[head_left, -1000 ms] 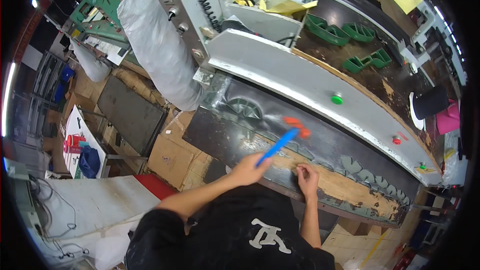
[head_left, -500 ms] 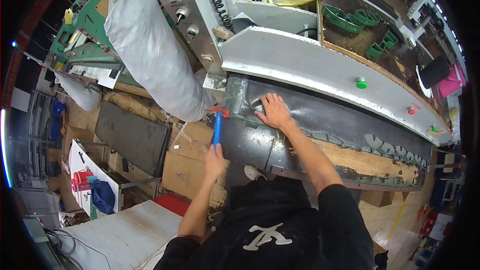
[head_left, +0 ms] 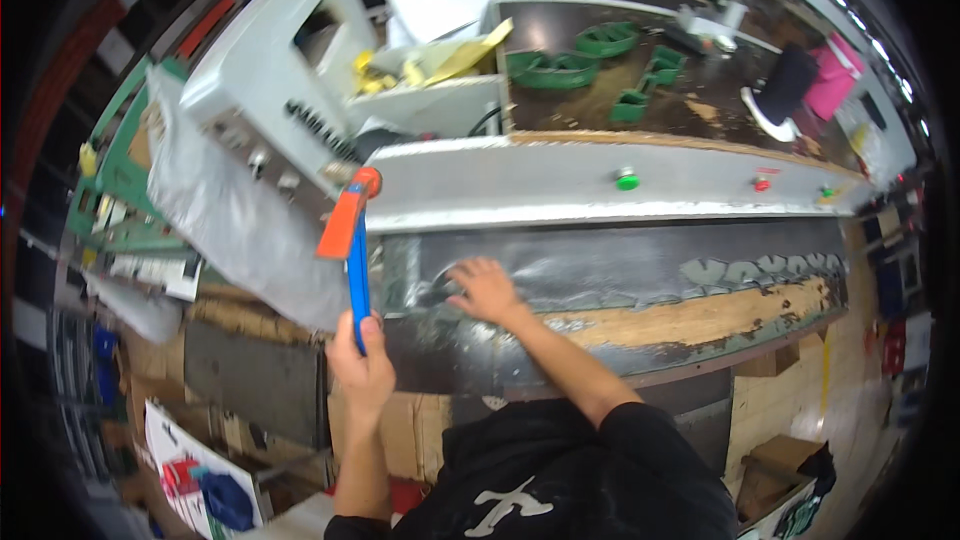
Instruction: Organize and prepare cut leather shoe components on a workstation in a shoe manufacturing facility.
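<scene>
My left hand (head_left: 362,358) is closed around the blue handle of a hammer with an orange head (head_left: 346,220), held upright with the head raised in front of the grey machine. My right hand (head_left: 486,290) is stretched out, fingers apart, palm down on or just over a dark sheet (head_left: 600,250) that lies along the machine's bed. Close to its fingertips the sheet's surface looks wrinkled and shiny, too blurred to make out. At the right end of the sheet sit several curved grey-green cut pieces (head_left: 770,268) in a row.
Green cutting dies (head_left: 560,68) rest on the machine's brown top, near a black cylinder (head_left: 786,85) and a pink object (head_left: 834,77). A grey rail (head_left: 560,175) with buttons runs above the sheet. A large white sack (head_left: 235,210) leans at the left; a worn wooden board (head_left: 660,325) borders the sheet.
My left hand has lifted the hammer up and leftward from beside the sheet's left end. My right hand stays by the sheet's left end. The whole view has turned and shifted.
</scene>
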A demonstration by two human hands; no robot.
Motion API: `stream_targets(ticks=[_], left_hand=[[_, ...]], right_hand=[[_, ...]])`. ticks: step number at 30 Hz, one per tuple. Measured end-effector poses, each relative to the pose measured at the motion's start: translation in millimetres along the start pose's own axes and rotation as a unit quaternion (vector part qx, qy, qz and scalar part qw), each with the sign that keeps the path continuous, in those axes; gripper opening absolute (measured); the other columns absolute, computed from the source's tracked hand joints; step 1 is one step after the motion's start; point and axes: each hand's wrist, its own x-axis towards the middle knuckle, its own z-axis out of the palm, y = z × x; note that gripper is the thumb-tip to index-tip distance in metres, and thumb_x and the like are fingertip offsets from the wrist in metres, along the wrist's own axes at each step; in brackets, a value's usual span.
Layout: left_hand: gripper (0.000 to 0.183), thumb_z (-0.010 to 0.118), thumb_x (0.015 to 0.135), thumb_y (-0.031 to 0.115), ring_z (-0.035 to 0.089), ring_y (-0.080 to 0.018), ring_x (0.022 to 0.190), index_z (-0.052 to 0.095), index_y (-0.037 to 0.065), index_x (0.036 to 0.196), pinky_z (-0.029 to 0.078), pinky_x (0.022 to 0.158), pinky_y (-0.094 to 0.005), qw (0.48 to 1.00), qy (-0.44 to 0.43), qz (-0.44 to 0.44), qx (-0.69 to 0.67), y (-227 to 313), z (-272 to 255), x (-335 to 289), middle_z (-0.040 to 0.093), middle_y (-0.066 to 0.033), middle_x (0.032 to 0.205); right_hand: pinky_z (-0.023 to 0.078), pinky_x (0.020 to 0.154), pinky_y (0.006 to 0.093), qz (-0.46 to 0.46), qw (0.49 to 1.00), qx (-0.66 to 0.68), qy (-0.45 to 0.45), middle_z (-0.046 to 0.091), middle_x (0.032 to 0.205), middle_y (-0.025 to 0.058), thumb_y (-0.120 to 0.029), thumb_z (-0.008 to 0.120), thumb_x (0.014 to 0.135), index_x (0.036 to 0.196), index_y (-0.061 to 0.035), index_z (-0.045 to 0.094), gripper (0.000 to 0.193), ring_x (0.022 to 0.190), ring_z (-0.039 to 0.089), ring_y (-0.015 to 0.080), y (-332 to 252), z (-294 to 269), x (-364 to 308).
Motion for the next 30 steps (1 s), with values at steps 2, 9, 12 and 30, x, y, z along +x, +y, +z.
stream_targets(ticks=[2, 9, 12, 30], left_hand=[[0.025, 0.058, 0.111, 0.026, 0.049, -0.0097, 0.058, 0.062, 0.002, 0.104, 0.037, 0.054, -0.0303, 0.998, -0.026, 0.052, 0.034, 47.7, 24.2, 45.8, 0.051, -0.0013, 0.067], [0.028, 0.07, 0.099, 0.028, 0.069, -0.0493, 0.08, 0.074, 0.001, 0.1, 0.054, 0.073, -0.0562, 0.936, -0.087, 0.236, 0.247, 183.0, 164.1, 229.6, 0.071, -0.0269, 0.085], [0.026, 0.07, 0.098, 0.025, 0.071, -0.0487, 0.093, 0.075, -0.001, 0.103, 0.057, 0.085, -0.0549, 0.903, -0.107, 0.228, 0.348, 190.4, 241.5, 303.5, 0.074, -0.0288, 0.096], [0.037, 0.057, 0.103, 0.01, 0.064, -0.0416, 0.119, 0.06, -0.006, 0.136, 0.05, 0.104, -0.0453, 0.993, 0.073, 0.078, 0.043, -74.9, 181.3, 47.6, 0.065, -0.0277, 0.128]], right_hand=[[0.043, 0.106, 0.0504, 0.007, 0.999, 0.002, -0.048, 0.059, 0.137, 0.0148, -0.056, 0.061, 0.102, 0.139, -0.0208, 0.065, 0.051, 0.126, 0.053, 0.0336, -2.6, -9.9, 5.2], [0.043, 0.1, 0.051, -0.04, 0.997, -0.059, 0.014, 0.061, 0.134, 0.0149, -0.053, 0.055, 0.105, 0.132, -0.0213, 0.069, 0.044, 0.121, 0.053, 0.0342, 10.4, -6.5, 2.0], [0.043, 0.1, 0.051, -0.045, 0.997, -0.042, 0.042, 0.061, 0.134, 0.0155, -0.053, 0.055, 0.105, 0.132, -0.0209, 0.068, 0.044, 0.122, 0.053, 0.0343, 10.2, 1.6, 0.7], [0.042, 0.099, 0.0528, -0.026, 0.996, 0.062, 0.06, 0.061, 0.131, 0.0156, -0.046, 0.063, 0.101, 0.127, -0.0189, 0.07, 0.038, 0.116, 0.055, 0.0364, 21.2, -4.0, 8.7]])
